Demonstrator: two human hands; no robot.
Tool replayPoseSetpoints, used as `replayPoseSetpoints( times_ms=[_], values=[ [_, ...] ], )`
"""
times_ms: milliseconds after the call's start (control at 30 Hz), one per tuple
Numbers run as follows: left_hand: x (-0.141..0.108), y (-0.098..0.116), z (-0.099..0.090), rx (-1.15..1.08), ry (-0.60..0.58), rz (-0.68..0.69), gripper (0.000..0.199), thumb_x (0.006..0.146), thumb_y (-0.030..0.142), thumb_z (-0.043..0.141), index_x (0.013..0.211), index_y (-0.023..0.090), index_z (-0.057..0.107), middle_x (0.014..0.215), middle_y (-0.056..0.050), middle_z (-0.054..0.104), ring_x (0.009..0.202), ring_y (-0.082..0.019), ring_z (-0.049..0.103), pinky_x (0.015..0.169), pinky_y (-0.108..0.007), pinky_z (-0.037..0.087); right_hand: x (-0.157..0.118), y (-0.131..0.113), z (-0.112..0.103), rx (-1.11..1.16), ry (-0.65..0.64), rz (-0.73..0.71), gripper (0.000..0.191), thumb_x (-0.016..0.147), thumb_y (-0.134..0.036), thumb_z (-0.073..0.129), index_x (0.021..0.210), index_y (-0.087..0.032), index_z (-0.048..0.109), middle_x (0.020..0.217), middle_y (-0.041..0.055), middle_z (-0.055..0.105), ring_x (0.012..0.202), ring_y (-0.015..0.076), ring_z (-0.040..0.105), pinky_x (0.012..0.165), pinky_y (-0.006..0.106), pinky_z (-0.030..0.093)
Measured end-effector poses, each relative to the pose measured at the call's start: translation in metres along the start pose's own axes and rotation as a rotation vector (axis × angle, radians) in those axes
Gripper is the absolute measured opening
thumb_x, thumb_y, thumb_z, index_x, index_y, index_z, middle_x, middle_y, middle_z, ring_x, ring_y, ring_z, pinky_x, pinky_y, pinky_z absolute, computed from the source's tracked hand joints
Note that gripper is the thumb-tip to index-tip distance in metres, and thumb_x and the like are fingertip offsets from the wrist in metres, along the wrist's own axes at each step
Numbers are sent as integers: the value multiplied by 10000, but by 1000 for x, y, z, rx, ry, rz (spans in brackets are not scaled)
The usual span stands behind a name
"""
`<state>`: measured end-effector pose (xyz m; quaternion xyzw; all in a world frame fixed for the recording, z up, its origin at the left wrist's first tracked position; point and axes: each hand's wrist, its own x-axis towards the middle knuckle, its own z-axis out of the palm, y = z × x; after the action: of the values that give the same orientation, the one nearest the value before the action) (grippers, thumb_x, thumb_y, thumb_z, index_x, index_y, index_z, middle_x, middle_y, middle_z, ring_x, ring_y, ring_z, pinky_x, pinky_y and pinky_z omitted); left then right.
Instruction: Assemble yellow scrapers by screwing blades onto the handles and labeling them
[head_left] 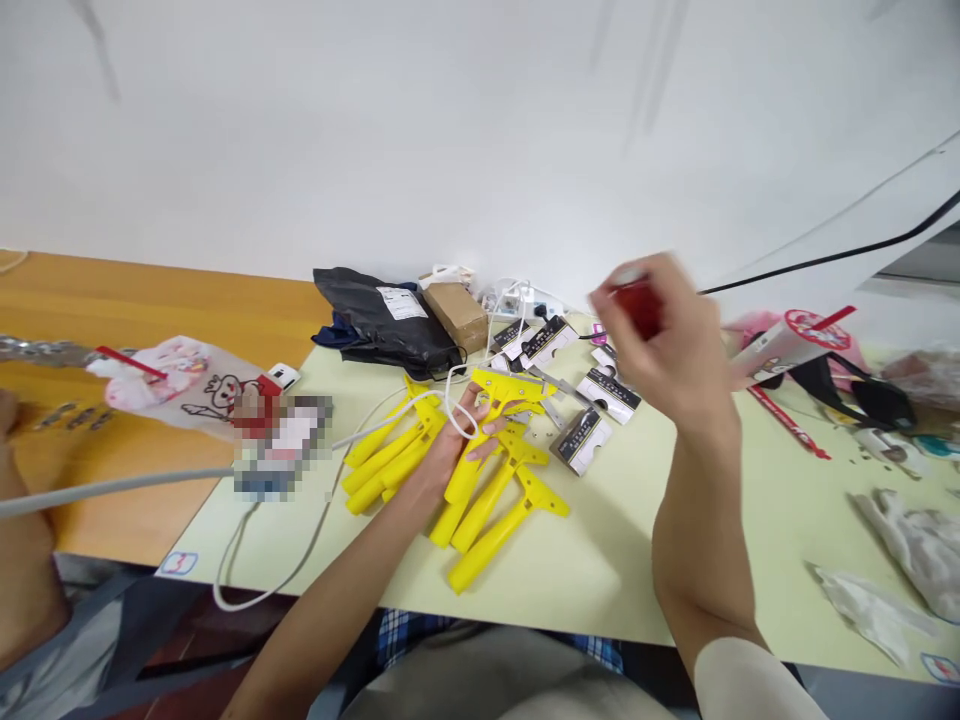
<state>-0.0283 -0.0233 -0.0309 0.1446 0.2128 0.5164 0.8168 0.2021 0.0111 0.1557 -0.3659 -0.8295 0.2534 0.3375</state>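
My left hand (466, 432) is closed around a yellow plastic scraper (506, 386), its wide head pointing away from me. A thin grey metal strip lies by the head, partly hidden. My right hand (660, 320) is raised above the table to the right, its fingers wrapped round a dark red handle (637, 305); motion blur hides what kind of tool it is. More yellow scrapers (510, 530) lie around and under my left hand. Small black-and-white blade boxes (582, 440) lie just beyond, between my two hands. Several tiny metal bits are scattered near them.
A black parcel bag (390, 320) and a brown cardboard box (456, 318) sit by the wall. White cables (300, 575) cross the table. Drink cups stand left (187, 385) and right (799, 340). Plastic bags (870, 610) lie right. Another person's arm (22, 560) shows at far left.
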Motion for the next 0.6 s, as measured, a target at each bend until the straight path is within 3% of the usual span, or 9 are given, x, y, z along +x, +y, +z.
replayPoseSetpoints(
  times_ms=[67, 233, 333, 467, 600],
  values=[
    [-2, 1, -2, -15, -13, 26, 477, 890, 125, 863, 1302, 298, 694, 933, 0, 669, 517, -31, 491, 341, -108, 231, 9, 8, 4, 4, -76, 39, 530, 859, -730, 885, 1052, -266, 716, 899, 28, 658, 776, 221, 636, 604, 355, 514],
    [-3, 5, -11, -21, -35, -4, 482, 911, 176, 830, 1352, 312, 691, 983, -11, 698, 434, -13, 359, 310, -142, 199, 17, 36, 8, 40, -344, 153, 489, 892, -702, 837, 858, -228, 719, 771, 7, 621, 671, 174, 504, 568, 327, 383],
    [-2, 7, -14, -28, -49, -29, 457, 929, 216, 815, 1358, 304, 682, 841, 23, 617, 404, -24, 306, 303, -155, 171, 16, 45, 7, 72, -461, 196, 459, 918, -663, 820, 843, -219, 733, 770, 3, 625, 657, 158, 447, 577, 326, 341],
    [-2, 10, -18, -36, -76, -103, 357, 952, 282, 822, 1287, 279, 699, 625, 92, 378, 355, -38, 191, 304, -162, 150, 17, 46, 8, 129, -483, 231, 448, 890, -651, 853, 870, -212, 766, 725, -12, 594, 659, 152, 419, 586, 318, 327],
    [-3, 14, -21, -26, -86, -211, 304, 1006, 410, 779, 1271, 284, 697, 613, 93, 369, 329, -43, 131, 291, -199, 113, 20, 47, 13, 168, -452, 238, 444, 838, -637, 892, 909, -208, 803, 786, 20, 691, 685, 173, 510, 601, 321, 379]
  ],
)
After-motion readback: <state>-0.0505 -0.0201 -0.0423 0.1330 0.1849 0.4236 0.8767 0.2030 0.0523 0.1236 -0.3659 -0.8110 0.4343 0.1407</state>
